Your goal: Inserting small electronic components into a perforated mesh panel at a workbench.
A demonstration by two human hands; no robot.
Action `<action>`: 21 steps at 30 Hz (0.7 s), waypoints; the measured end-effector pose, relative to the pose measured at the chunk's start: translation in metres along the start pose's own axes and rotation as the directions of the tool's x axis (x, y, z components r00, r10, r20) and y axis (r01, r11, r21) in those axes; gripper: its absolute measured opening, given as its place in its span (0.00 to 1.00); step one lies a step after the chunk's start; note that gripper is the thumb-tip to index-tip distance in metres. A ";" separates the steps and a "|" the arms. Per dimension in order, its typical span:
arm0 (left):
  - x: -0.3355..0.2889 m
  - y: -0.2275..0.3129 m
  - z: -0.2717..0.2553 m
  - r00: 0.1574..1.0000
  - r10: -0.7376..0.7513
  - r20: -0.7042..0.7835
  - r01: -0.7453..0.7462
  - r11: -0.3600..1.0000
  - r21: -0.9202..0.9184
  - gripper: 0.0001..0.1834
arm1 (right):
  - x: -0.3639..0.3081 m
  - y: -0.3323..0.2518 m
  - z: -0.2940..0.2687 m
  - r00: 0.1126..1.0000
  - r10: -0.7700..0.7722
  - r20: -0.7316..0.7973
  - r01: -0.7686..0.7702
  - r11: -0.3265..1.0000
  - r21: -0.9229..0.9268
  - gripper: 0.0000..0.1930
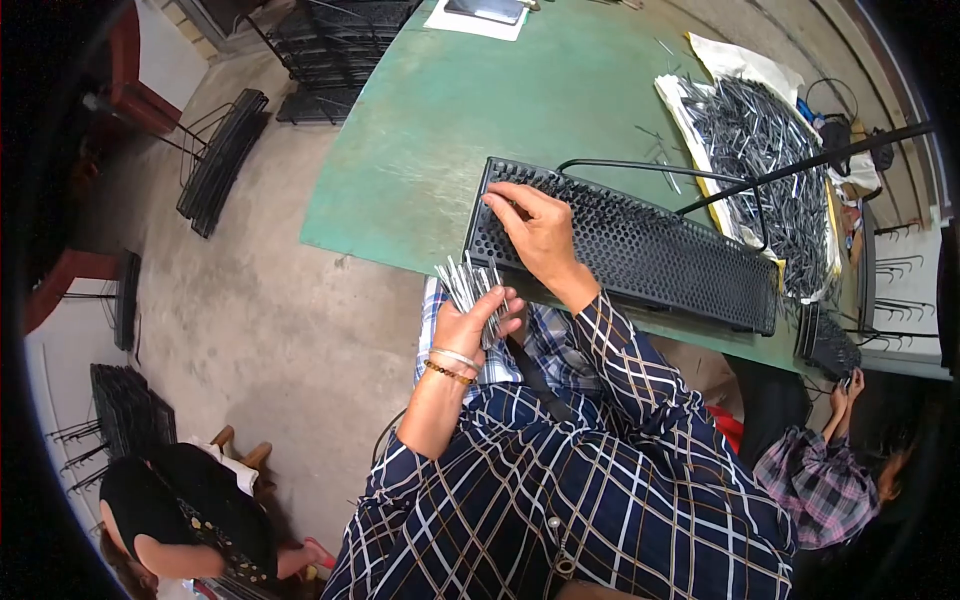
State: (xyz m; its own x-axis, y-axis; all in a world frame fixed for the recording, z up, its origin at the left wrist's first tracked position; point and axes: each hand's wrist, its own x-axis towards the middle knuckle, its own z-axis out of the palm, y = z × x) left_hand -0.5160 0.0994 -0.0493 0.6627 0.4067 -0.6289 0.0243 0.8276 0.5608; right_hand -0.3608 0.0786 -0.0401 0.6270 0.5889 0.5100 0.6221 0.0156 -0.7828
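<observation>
A bundle of thin, silvery metal pins [458, 284] fans upward out of my left hand [470, 328], whose fingers are closed round it just off the table's near edge. My right hand [545, 240] is over the left end of a long black rack [680, 262] full of round holes. Its thumb and forefinger are pinched together at the rack's top face; whatever is between them is too small to make out. Rows of short dark pegs stand up along the rack's far side. The rack lies slantwise on the green table, with a black wire handle behind it.
Beyond the rack, an opened white sack [760, 150] spills many dark and silvery pins over the green table [450, 110]. A phone [485, 10] lies on paper at the far edge. Black racks [222, 160] stand on the floor at left. Co-workers sit at lower left and right.
</observation>
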 end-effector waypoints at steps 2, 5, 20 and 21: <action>0.000 0.000 -0.002 1.000 0.007 0.007 -0.007 1.000 -0.009 0.09 | -0.003 0.000 0.001 1.000 -0.020 0.019 0.021 0.998 -0.057 0.06; 0.000 0.000 -0.002 1.000 0.015 0.005 -0.015 1.000 -0.001 0.09 | -0.006 0.001 -0.002 0.976 -0.189 0.104 0.206 0.962 -0.179 0.06; -0.001 0.001 -0.003 0.993 0.114 -0.019 -0.115 0.993 -0.015 0.09 | -0.005 -0.030 -0.025 0.855 0.325 0.405 -0.328 0.942 -0.065 0.09; -0.001 0.002 0.000 0.994 0.111 -0.011 -0.111 0.994 -0.013 0.09 | -0.010 -0.028 -0.028 0.833 0.332 0.443 -0.344 0.937 -0.055 0.10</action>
State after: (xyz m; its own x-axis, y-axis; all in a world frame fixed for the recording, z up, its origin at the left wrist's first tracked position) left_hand -0.5169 0.1008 -0.0477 0.6529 0.5003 -0.5687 -0.0589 0.7821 0.6204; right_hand -0.3711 0.0495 -0.0133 0.5208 0.8536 0.0069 0.3926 -0.2323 -0.8899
